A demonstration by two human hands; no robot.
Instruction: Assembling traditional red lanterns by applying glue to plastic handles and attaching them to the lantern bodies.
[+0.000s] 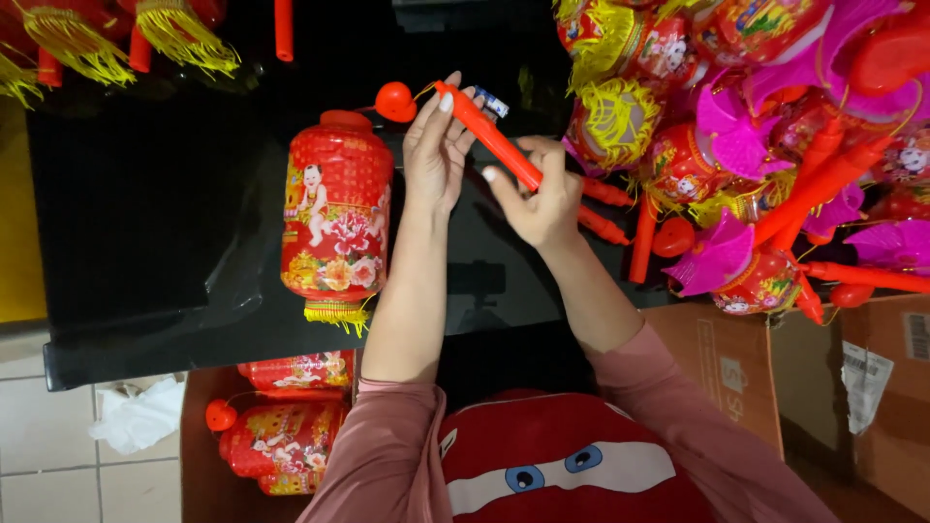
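We held the red handle stick (489, 136) in both hands over the black counter (145, 213): left hand (436, 145) pinching its 10 o'clock end, right hand (542, 199) gripping toward 4 o'clock. Its long axis ran along that diagonal.

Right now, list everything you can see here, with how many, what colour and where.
Stick: one, red, held in both hands over the table.
Lantern: one, red with a picture and yellow fringe, lying on the table left of the hands.
Table: one, black, glossy, centre.
Lantern pile: many, red, pink and yellow, right side.
Boxed lanterns: at least two, red, in the box at lower left.
Cardboard boxes: brown, lower right.
Tissue: one, white, on the tiled floor at lower left.
Left hand: holds the stick's upper end.
Right hand: grips the stick's middle.
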